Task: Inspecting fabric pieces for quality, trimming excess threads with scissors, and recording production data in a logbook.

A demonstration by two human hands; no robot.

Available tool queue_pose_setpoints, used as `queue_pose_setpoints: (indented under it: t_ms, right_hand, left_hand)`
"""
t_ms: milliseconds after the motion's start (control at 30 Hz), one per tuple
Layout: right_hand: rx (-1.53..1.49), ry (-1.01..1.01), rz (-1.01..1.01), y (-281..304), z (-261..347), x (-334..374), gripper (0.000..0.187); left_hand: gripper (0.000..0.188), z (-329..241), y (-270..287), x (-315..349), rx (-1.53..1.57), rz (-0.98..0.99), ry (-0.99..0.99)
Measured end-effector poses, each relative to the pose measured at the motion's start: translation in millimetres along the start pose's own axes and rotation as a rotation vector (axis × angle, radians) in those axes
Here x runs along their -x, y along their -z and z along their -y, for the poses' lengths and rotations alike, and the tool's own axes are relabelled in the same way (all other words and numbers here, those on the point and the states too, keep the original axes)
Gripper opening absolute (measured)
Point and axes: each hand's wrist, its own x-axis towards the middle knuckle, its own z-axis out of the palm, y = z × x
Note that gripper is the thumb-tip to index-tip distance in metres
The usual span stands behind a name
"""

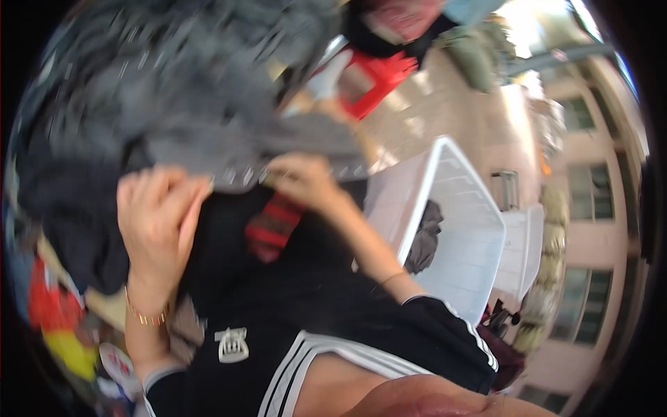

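Note:
A grey cloth or garment [229,149] stretches across in front of me, with a row of small white marks along its near edge. My left hand [156,215] is closed with the fingers pinched on that edge at the left. Farther right along the same edge, my right hand [306,182] pinches it too. Beyond the hands lies a large heap of dark grey cloth [180,69], smeared by motion. Below the right hand, a red and black striped patch [274,226] shows against my black shirt.
To the right stands a white plastic bin [458,267] with a dark grey cloth [425,240] inside. A red plastic stool or crate [379,83] is beyond. Red cloth or bags [52,299] lie at lower left. Stacked sacks [552,257] line the wall at right.

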Motion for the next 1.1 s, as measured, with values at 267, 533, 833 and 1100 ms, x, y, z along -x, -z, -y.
queue_pose_setpoints:
  t_ms: [267, 533, 833, 1100]
  right_hand:
    - [-0.175, 0.06, 0.285, 50.6, 85.3, -9.9, 0.019]
    - [-0.185, -0.089, 0.575, 17.9, 86.8, 1.2, 0.023]
    - [-0.225, -0.13, 0.443, 20.0, 78.2, 1.5, 0.029]
    - [-0.29, -0.164, 0.444, 20.2, 73.4, 11.0, 0.028]
  left_hand:
    - [0.024, 41.2, 37.4, 88.2, 0.132, -0.093, 0.028]
    - [0.023, 41.4, 22.6, 132.7, -0.014, -0.058, 0.038]
    - [0.021, 29.0, 14.6, 115.0, 0.294, -0.146, 0.254]
    - [0.029, 28.2, -14.5, 107.6, 0.331, -0.131, 0.21]
